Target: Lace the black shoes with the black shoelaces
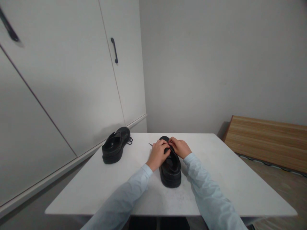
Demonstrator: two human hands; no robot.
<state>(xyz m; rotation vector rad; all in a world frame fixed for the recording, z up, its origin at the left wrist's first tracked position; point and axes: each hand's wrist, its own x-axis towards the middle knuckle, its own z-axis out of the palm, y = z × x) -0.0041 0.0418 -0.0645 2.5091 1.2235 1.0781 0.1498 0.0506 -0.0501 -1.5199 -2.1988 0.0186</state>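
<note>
Right in over the front of the black shoe with both hands, fingertips almost meeting above the upper! Curled inward on the left hand, with thumb and fingers drawn narrow along the shoe's left side; bunched just as narrow on the right hand, close beside the left fingertips. Can't tell from here whether gripping anything between those fingers or only touching the shoe. Look directly beneath them for that shoe, upright on its sole, with toe just beyond the fingertips and open collar and heel on the near side. Spot a thin dark lace end poking out just left of the left knuckles! Well to the left of the fingers, find a second black shoe, upright too, with loose laces on the side nearer the hands. Spread out below all of it, see a white table. Glance far off to the right of the fingers for a wood-grain panel, and beyond the fingertips for a plain pale wall.
</note>
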